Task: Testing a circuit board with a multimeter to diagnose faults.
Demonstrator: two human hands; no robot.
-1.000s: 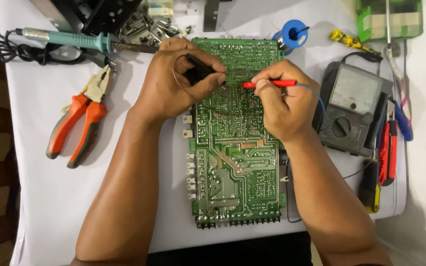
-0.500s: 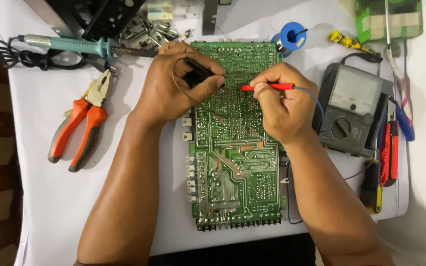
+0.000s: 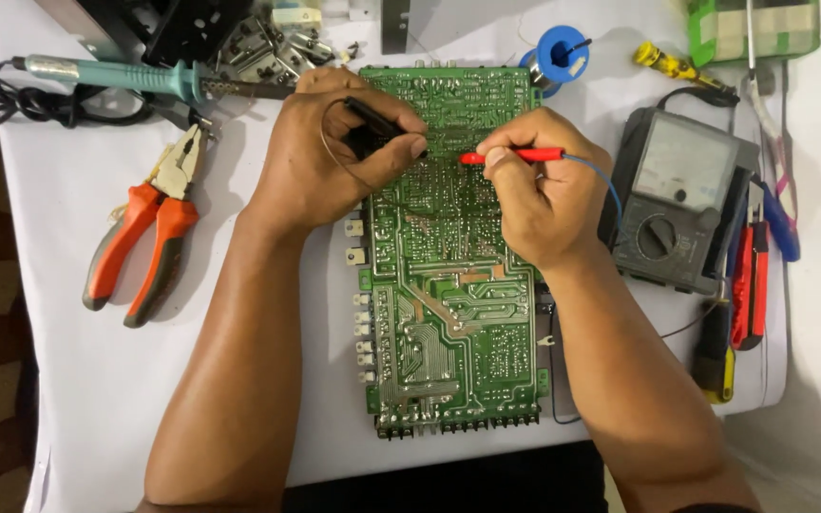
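Probing the solder side of a green circuit board (image 3: 453,285), which lies lengthwise on the white-covered bench (image 3: 59,237) in front of you. Your left hand (image 3: 330,157) is closed around a black probe (image 3: 382,123), tip pointing down onto the upper part of the board. Your right hand (image 3: 544,195) pinches a red probe (image 3: 515,155) between thumb and fingers, held nearly level, its tip over the board just right of the black one; a thin blue lead runs from it towards the analogue multimeter (image 3: 677,199) standing just right of the board. Left of your left forearm: orange-handled pliers (image 3: 140,237). Above them, a teal-handled soldering iron (image 3: 154,81) lying crosswise. At the far edge of the board, a blue solder spool (image 3: 558,52). Right of the meter, red-handled cutters (image 3: 748,275) and a small yellow screwdriver (image 3: 672,66).
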